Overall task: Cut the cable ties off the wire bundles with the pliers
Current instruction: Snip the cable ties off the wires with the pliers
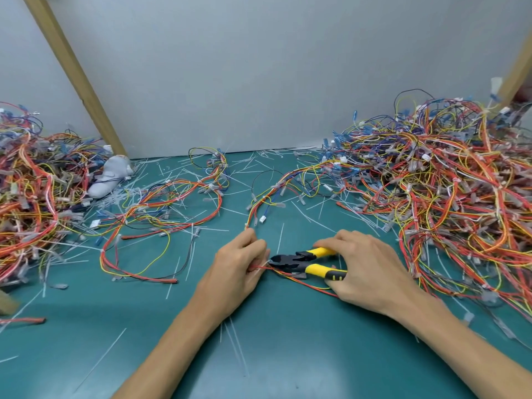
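Note:
My right hand (365, 272) grips the yellow-handled pliers (305, 262), whose black jaws point left at a thin red and yellow wire bundle (290, 274). My left hand (241, 260) pinches that bundle just left of the jaws, low on the green mat (273, 355). The bundle runs up from my left fingers toward the middle of the mat and also trails right under my right hand. The cable tie at the jaws is too small to make out.
A big tangled heap of wire bundles (449, 203) fills the right side, another heap (31, 191) the left. Loose bundles (161, 214) and several cut white ties (280, 237) litter the mat. A grey cloth lump (110, 175) and wooden posts (74, 73) stand at the back left.

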